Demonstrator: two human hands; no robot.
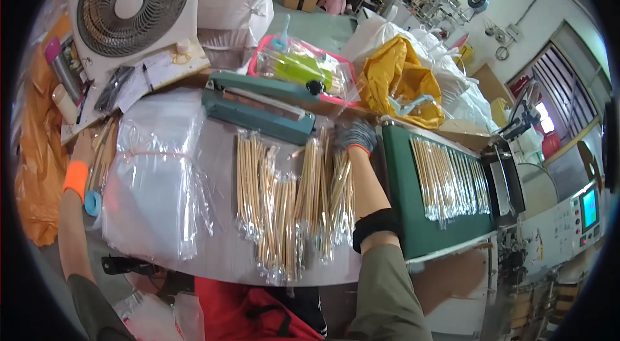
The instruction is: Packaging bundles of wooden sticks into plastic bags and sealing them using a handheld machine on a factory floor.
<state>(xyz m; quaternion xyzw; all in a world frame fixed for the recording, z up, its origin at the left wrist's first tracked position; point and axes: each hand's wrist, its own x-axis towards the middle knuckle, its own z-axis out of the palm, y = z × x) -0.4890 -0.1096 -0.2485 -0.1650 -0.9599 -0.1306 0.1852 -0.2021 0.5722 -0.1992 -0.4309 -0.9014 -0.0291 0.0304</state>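
Note:
My left hand (81, 146), with an orange band at the wrist, is at the far left beside a bundle of loose wooden sticks (102, 159); its fingers are too small and hidden to read. My right hand (360, 135), in a grey striped glove, is at the upper ends of several clear packets of wooden sticks (279, 202) on the table. Its fingers are blurred, so their grip does not show. A stack of clear plastic bags (152, 189), tied with a string, lies between my left hand and the packets.
A green bag sealer (258, 112) stands behind the packets. To the right, a green conveyor belt (403, 202) carries a row of stick packets (449, 176). A box fan (132, 2), a pink basket (352, 76) and a yellow bag (394, 76) are at the back.

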